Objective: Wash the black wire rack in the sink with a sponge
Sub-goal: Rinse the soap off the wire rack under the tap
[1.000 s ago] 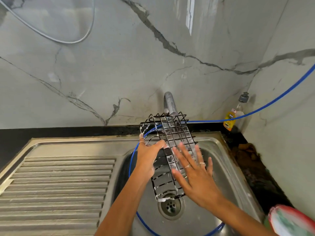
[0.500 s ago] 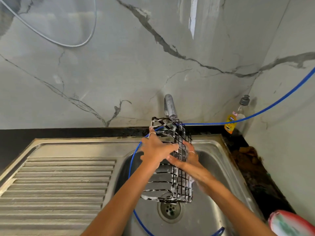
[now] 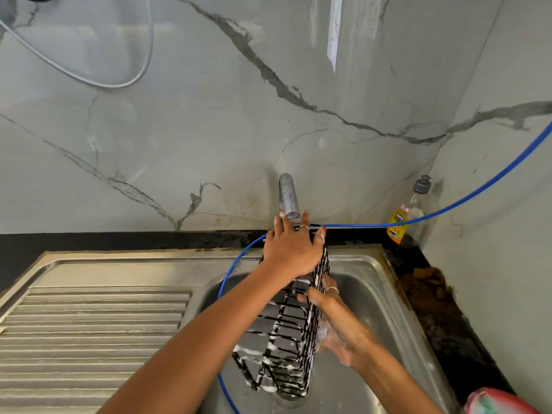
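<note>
The black wire rack (image 3: 283, 339), streaked with white soap foam, stands on end in the stainless steel sink (image 3: 373, 294), its lower end over the middle of the basin's floor and its upper end reaching toward the sink's back edge, just below the grey metal tap (image 3: 288, 196). The left hand (image 3: 291, 248) comes in over the drainboard with the forearm stretched forward; its palm lies over the rack's top end and its fingers curl down round the wires, so the grip is closed on the rack. The right hand (image 3: 331, 318) is on the rack's right side, wet and foamy, its thumb hooked over a wire and its fingers behind the mesh, gripping the rack too. A thin blue hose (image 3: 448, 207) runs from the right wall and loops round the basin's left rim.
</note>
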`<state>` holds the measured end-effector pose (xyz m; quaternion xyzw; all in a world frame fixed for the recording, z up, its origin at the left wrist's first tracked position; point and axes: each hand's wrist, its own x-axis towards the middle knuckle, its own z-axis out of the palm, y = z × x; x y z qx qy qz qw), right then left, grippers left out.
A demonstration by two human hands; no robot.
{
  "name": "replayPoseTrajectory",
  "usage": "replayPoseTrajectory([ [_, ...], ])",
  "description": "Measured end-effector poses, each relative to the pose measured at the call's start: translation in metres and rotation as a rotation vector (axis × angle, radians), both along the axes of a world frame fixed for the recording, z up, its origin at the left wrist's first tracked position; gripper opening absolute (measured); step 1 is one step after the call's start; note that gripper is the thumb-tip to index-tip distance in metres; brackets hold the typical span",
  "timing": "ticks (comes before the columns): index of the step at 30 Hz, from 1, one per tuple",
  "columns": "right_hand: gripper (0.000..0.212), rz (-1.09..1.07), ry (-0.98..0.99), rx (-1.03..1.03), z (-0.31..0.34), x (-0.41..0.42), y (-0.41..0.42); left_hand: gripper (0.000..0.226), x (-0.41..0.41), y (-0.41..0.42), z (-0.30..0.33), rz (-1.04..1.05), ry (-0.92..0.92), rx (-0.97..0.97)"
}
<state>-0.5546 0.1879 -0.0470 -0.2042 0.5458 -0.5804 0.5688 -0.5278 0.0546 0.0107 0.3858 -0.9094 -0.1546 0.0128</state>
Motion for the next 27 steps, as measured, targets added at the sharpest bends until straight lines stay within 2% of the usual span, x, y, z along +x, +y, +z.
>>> replayPoseTrajectory([
  [3,0.143,-0.012,-0.027,-0.01,-0.004,0.0,0.006,0.064,-0.018,-0.02,0.005,-0.076,0.001,-0.005],
  [8,0.105,-0.075,-0.077,-0.079,-0.01,-0.003,0.021,0.059,-0.038,-0.041,0.011,-0.102,-0.045,0.216],
  [11,0.094,-0.142,-0.09,-0.102,-0.011,-0.007,0.026,0.052,-0.04,-0.058,-0.002,-0.054,0.164,0.419],
  [14,0.098,-0.213,-0.081,-0.138,-0.005,-0.009,0.022,0.032,-0.035,-0.058,-0.001,0.125,0.446,0.591],
  [15,0.094,-0.233,-0.077,-0.136,-0.003,-0.01,0.019,0.033,-0.036,-0.062,-0.005,0.172,0.528,0.618],
  [17,0.079,-0.26,-0.096,-0.123,0.0,-0.012,0.011,0.037,-0.033,-0.063,-0.009,0.265,0.578,0.688],
  [18,0.071,-0.269,-0.104,-0.103,0.004,-0.011,0.006,0.039,-0.03,-0.059,-0.005,0.295,0.585,0.769],
  [19,0.058,-0.268,-0.139,-0.101,0.007,-0.012,0.002,0.039,-0.029,-0.051,0.0,0.287,0.502,0.932],
  [20,0.041,-0.296,-0.187,-0.11,0.006,-0.014,-0.002,0.036,-0.027,-0.042,0.004,0.174,0.471,1.161],
  [21,0.03,-0.308,-0.234,-0.136,0.009,-0.015,-0.004,0.034,-0.028,-0.039,-0.004,0.076,0.535,1.389],
  [22,0.032,-0.317,-0.259,-0.142,0.009,-0.015,-0.007,0.037,-0.026,-0.038,-0.007,0.117,0.571,1.515],
  [24,0.039,-0.327,-0.25,-0.143,-0.003,-0.019,-0.017,0.035,-0.015,-0.034,-0.011,0.271,0.692,1.538],
  [25,0.043,-0.37,-0.224,-0.135,-0.008,-0.021,-0.02,0.032,-0.007,-0.03,-0.011,0.284,0.793,1.518],
  [27,0.061,-0.4,-0.199,-0.108,-0.014,-0.023,-0.023,0.021,0.006,-0.018,-0.013,0.239,0.997,1.647],
])
